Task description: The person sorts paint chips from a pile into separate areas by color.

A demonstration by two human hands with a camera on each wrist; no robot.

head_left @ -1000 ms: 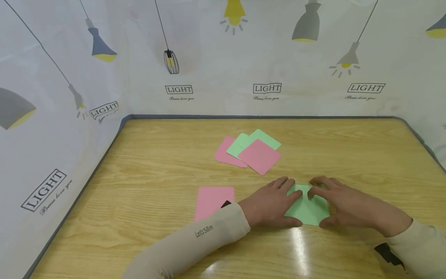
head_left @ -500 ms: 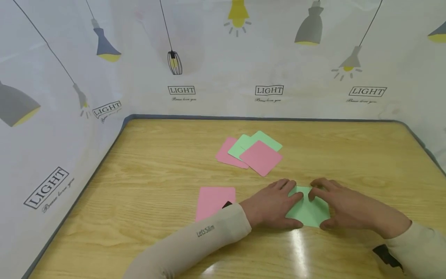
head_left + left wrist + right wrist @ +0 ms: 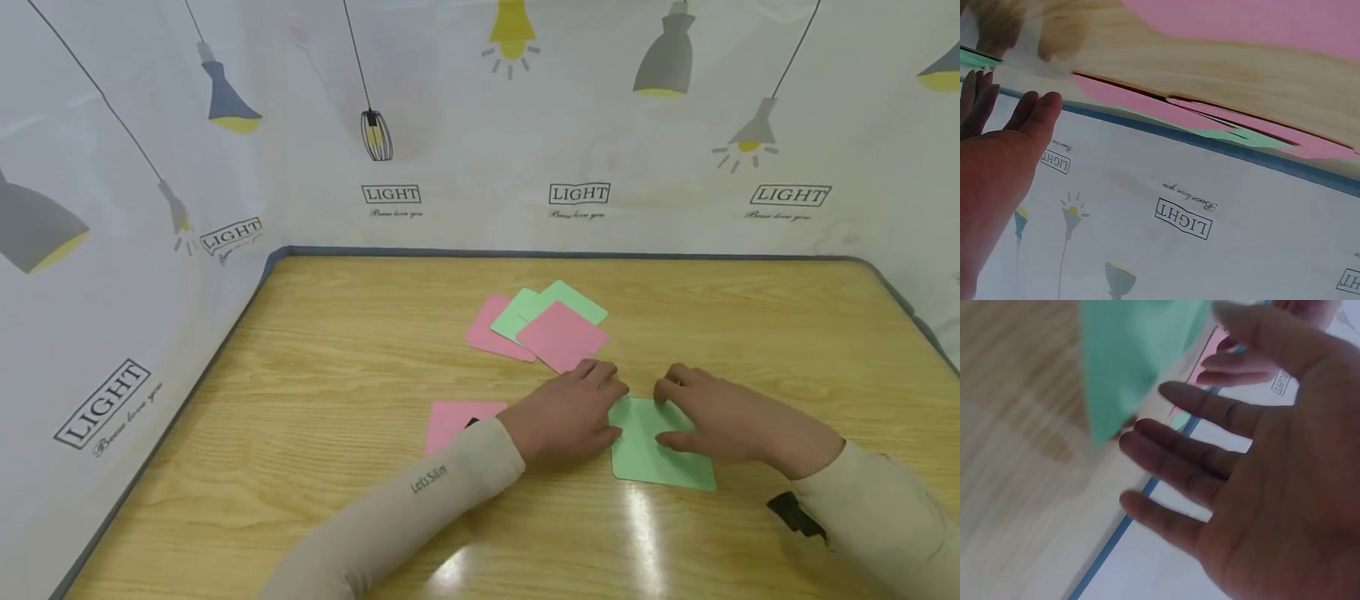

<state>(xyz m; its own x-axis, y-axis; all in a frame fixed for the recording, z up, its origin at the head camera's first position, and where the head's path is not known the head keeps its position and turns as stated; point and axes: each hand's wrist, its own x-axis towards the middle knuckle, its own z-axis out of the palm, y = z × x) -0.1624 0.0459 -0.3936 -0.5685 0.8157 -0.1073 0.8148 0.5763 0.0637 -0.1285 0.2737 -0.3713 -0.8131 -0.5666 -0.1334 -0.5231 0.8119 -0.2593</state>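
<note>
A green square card (image 3: 652, 458) with rounded corners lies in front of me in the head view. At its left edge is my left hand (image 3: 566, 414), fingers loosely bent and gripping nothing; whether the fingertips touch the card cannot be told. My right hand (image 3: 738, 417) is over the card's right part, thumb and fingers spread apart. The right wrist view shows its fingers (image 3: 1191, 465) extended beside the green card (image 3: 1129, 356), with nothing in the palm. Left of my left hand lies a pink card (image 3: 453, 421), partly hidden by the sleeve.
Farther back, overlapping cards lie fanned: a pink card (image 3: 562, 333) on top, two green cards (image 3: 573, 300) and another pink card (image 3: 491, 333). The wooden table (image 3: 337, 350) has a dark blue edge (image 3: 450, 251) against a white wall sheet (image 3: 465, 142) printed with lamps.
Both hands have shifted. The left moved left and away from me, off the green card's edge; the right moved left and away, over the card. More of the green card shows now.
</note>
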